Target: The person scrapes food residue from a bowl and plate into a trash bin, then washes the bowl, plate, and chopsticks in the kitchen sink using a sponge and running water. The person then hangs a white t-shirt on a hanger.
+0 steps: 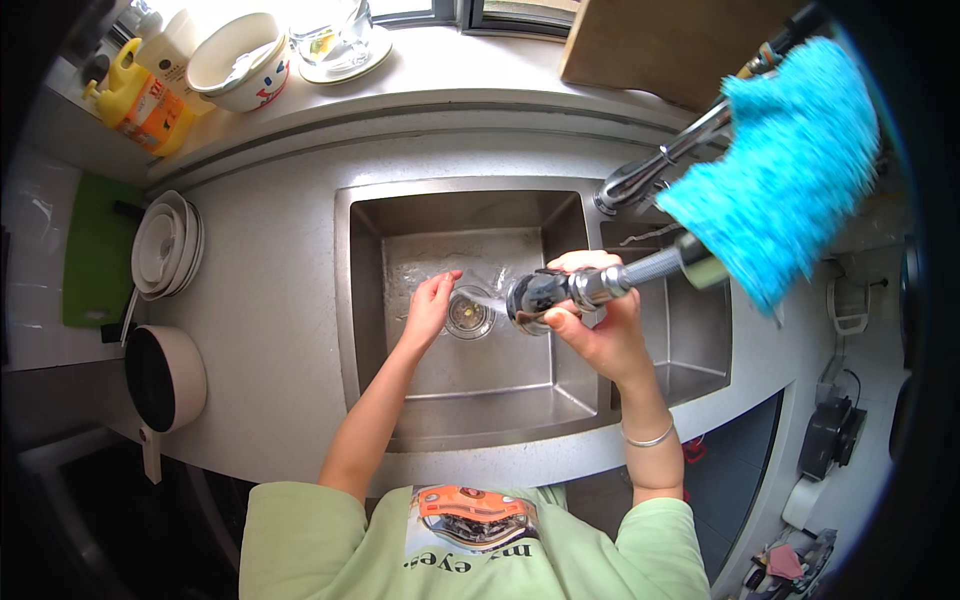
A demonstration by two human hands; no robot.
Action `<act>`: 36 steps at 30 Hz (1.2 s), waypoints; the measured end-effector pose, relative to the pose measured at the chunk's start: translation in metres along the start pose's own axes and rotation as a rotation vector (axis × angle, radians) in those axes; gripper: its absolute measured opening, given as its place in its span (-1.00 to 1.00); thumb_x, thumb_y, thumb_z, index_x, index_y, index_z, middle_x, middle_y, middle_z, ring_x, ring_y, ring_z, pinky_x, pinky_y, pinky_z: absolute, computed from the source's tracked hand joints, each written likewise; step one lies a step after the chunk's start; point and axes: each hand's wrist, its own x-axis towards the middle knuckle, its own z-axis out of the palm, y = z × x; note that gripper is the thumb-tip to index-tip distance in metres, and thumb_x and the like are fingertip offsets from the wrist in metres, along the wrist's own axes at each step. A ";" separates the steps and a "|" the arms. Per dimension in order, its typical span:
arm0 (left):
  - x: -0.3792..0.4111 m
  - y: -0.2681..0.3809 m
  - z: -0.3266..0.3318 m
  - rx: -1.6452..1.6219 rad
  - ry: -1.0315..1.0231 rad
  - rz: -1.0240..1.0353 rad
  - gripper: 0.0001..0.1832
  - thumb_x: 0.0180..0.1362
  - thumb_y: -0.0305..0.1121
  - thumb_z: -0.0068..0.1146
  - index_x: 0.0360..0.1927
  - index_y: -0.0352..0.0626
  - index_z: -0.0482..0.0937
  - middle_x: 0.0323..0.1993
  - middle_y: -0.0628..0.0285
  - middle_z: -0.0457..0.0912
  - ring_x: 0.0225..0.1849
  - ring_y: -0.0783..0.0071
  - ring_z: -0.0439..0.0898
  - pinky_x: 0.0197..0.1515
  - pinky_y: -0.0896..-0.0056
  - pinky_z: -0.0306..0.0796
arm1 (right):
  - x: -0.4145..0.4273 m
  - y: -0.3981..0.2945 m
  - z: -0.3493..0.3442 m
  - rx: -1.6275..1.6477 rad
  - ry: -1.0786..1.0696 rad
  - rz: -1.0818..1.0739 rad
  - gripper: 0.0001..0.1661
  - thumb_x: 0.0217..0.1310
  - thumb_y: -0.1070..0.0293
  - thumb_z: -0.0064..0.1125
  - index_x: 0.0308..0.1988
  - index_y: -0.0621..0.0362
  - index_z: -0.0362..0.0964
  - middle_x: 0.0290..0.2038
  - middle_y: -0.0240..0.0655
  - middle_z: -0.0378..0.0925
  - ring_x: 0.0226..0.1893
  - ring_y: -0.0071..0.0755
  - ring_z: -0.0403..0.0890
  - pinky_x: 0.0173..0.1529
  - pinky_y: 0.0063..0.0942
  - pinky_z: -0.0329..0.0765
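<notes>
My right hand [611, 330] is closed around the chrome pull-out spray head [544, 300] of a kitchen faucet, over the right side of the large sink basin. Water sprays leftward from it into the stainless steel sink [480, 416]. Just left of the round drain strainer [470, 312] is my left hand [431, 304], its fingers loosely curved near the water, holding nothing that I can see. Small yellowish bits lie in the strainer. A ribbed metal hose runs from the spray head toward a fluffy blue duster cloth [795, 165], which hides part of it.
Stacked white bowls and plates [161, 247] and a lidless pan [176, 379] stand at the left, beside a green cutting board [97, 255]. On the sill are a yellow pump bottle [150, 109], a large bowl [240, 67] and glassware [337, 45]. A wooden board [637, 52] leans behind.
</notes>
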 end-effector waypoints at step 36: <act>-0.089 0.223 0.011 0.987 0.119 0.696 -0.40 -0.28 -0.31 0.24 -0.06 -0.07 0.31 -0.42 0.34 0.49 -0.28 0.34 0.43 -0.13 0.31 0.20 | -0.021 0.121 -0.132 -0.316 0.544 0.045 -0.49 -0.03 0.30 0.07 -0.04 0.24 0.20 -0.04 -0.09 0.28 0.00 -0.16 0.28 0.06 -0.35 0.19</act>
